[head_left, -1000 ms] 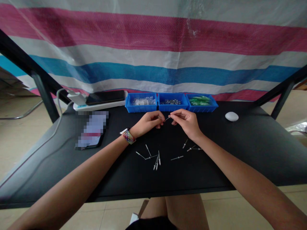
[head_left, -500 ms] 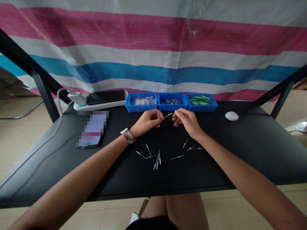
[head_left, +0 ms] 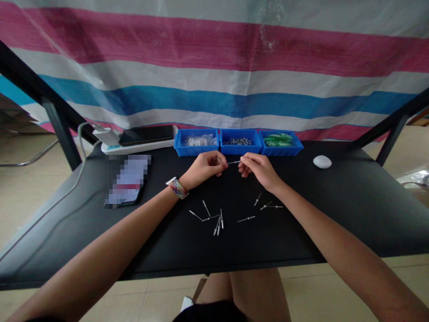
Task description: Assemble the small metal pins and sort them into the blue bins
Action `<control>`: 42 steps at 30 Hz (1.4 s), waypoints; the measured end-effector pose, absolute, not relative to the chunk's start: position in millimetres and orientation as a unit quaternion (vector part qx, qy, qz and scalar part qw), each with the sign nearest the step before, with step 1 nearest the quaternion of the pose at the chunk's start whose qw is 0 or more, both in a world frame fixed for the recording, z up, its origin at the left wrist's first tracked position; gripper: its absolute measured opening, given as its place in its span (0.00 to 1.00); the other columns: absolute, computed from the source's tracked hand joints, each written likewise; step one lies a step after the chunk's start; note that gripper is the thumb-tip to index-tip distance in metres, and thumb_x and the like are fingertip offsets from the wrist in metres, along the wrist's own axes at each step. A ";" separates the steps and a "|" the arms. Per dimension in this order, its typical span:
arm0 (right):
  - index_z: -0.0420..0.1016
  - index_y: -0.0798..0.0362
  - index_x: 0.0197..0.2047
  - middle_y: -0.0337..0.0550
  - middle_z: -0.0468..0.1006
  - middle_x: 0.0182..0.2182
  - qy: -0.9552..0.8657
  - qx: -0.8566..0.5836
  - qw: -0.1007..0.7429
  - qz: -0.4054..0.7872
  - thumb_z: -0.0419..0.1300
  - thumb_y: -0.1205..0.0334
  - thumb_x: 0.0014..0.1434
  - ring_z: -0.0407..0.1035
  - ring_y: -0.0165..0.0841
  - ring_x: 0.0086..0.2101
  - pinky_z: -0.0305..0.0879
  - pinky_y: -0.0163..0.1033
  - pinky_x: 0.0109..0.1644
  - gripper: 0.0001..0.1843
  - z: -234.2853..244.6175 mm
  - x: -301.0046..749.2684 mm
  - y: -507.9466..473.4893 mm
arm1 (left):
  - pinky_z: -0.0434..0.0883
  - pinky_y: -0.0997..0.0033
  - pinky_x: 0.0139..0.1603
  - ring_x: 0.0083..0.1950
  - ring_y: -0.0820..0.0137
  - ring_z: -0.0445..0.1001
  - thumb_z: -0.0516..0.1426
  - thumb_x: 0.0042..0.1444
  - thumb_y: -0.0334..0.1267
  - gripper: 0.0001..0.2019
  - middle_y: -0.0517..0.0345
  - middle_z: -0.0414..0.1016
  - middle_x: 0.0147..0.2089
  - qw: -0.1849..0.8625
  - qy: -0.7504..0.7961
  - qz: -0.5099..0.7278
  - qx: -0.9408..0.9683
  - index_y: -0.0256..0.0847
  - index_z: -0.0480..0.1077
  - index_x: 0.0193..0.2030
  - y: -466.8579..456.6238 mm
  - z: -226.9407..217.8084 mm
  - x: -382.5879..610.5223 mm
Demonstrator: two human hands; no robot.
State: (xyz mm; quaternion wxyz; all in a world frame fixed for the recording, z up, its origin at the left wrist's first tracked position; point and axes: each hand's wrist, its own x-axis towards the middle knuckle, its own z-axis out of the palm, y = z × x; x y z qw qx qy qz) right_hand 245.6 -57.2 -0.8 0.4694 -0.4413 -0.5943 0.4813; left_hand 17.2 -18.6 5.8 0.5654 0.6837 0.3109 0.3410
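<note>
A thin silver blind rivet [head_left: 234,162] stretches level between my two hands, just in front of the blue bins. My left hand [head_left: 209,166] pinches one end of it between thumb and fingers. At the other end, the fingertips of my right hand [head_left: 259,169] are closed on the rivet. Below my hands, a loose cluster of blind rivets [head_left: 218,223] lies on the black table, and several more rivets [head_left: 248,218] are scattered to the right of it. Behind, the middle blue bin [head_left: 240,151] contains a heap of similar rivets.
The left blue bin [head_left: 197,151] holds clear plastic bags, the right blue bin [head_left: 282,151] green packets. A white power strip [head_left: 144,146] carries a dark phone; another phone [head_left: 129,183] lies nearer. A white mouse [head_left: 322,162] sits at right. Black frame bars slant at both sides.
My right hand's fingertips have come onto the free end of the rivet, which has swung from tilted to nearly level. My left hand keeps its pinch.
</note>
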 end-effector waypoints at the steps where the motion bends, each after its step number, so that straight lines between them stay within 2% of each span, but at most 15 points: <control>1: 0.78 0.52 0.32 0.42 0.80 0.27 -0.594 -0.443 0.471 0.479 0.68 0.41 0.62 0.74 0.32 0.26 0.71 0.37 0.30 0.22 -1.8 245.5 -57.0 | 0.69 0.77 0.30 0.27 0.78 0.71 0.69 0.56 0.44 0.15 0.64 0.71 0.28 0.565 0.310 0.339 0.685 0.36 0.71 0.37 -18.3 5.6 17.1; 10: 0.79 0.52 0.37 0.39 0.80 0.31 -0.601 -0.436 0.493 0.454 0.72 0.49 0.58 0.73 0.29 0.25 0.71 0.36 0.29 0.15 -8.4 245.3 -56.8 | 0.71 0.77 0.30 0.27 0.76 0.73 0.66 0.60 0.42 0.13 0.63 0.72 0.31 0.591 0.297 0.364 0.655 0.38 0.70 0.43 -15.0 -1.4 16.8; 15: 0.78 0.51 0.37 0.38 0.78 0.31 -0.608 -0.427 0.514 0.429 0.73 0.51 0.58 0.73 0.29 0.25 0.72 0.37 0.30 0.14 -5.4 241.0 -60.5 | 0.73 0.75 0.32 0.30 0.75 0.75 0.62 0.65 0.47 0.14 0.58 0.74 0.33 0.584 0.299 0.334 0.676 0.36 0.73 0.39 -16.1 0.3 15.4; 23: 0.78 0.51 0.38 0.38 0.78 0.33 -0.606 -0.437 0.507 0.429 0.74 0.51 0.57 0.73 0.30 0.26 0.71 0.37 0.30 0.15 -4.1 242.4 -61.0 | 0.72 0.75 0.32 0.29 0.76 0.73 0.66 0.59 0.43 0.11 0.60 0.74 0.33 0.569 0.296 0.339 0.688 0.36 0.75 0.38 -17.6 4.8 15.0; 28: 0.76 0.51 0.31 0.41 0.80 0.29 -0.617 -0.438 0.477 0.448 0.66 0.43 0.65 0.74 0.31 0.25 0.70 0.37 0.30 0.20 -2.9 245.6 -60.3 | 0.72 0.76 0.32 0.30 0.76 0.73 0.68 0.58 0.43 0.13 0.60 0.73 0.32 0.564 0.290 0.349 0.690 0.36 0.73 0.37 -18.5 5.1 15.4; 30: 0.76 0.51 0.30 0.42 0.80 0.28 -0.620 -0.438 0.472 0.449 0.65 0.41 0.65 0.73 0.32 0.25 0.70 0.38 0.31 0.22 -1.0 245.5 -61.1 | 0.71 0.76 0.32 0.29 0.76 0.73 0.69 0.58 0.44 0.14 0.61 0.73 0.31 0.561 0.294 0.350 0.691 0.36 0.73 0.36 -18.6 4.8 15.5; 37: 0.78 0.52 0.32 0.42 0.81 0.31 -0.637 -0.424 0.455 0.456 0.68 0.45 0.63 0.74 0.32 0.27 0.70 0.39 0.33 0.18 3.2 245.0 -64.6 | 0.71 0.76 0.33 0.29 0.75 0.73 0.69 0.57 0.45 0.15 0.62 0.73 0.29 0.562 0.292 0.345 0.693 0.37 0.72 0.36 -19.8 5.4 15.7; 42: 0.76 0.51 0.34 0.39 0.77 0.29 -0.620 -0.430 0.478 0.450 0.73 0.47 0.57 0.73 0.31 0.26 0.70 0.39 0.31 0.17 1.0 242.7 -64.2 | 0.72 0.75 0.33 0.29 0.75 0.73 0.67 0.59 0.45 0.14 0.61 0.74 0.31 0.573 0.298 0.338 0.684 0.37 0.73 0.38 -19.4 5.4 16.1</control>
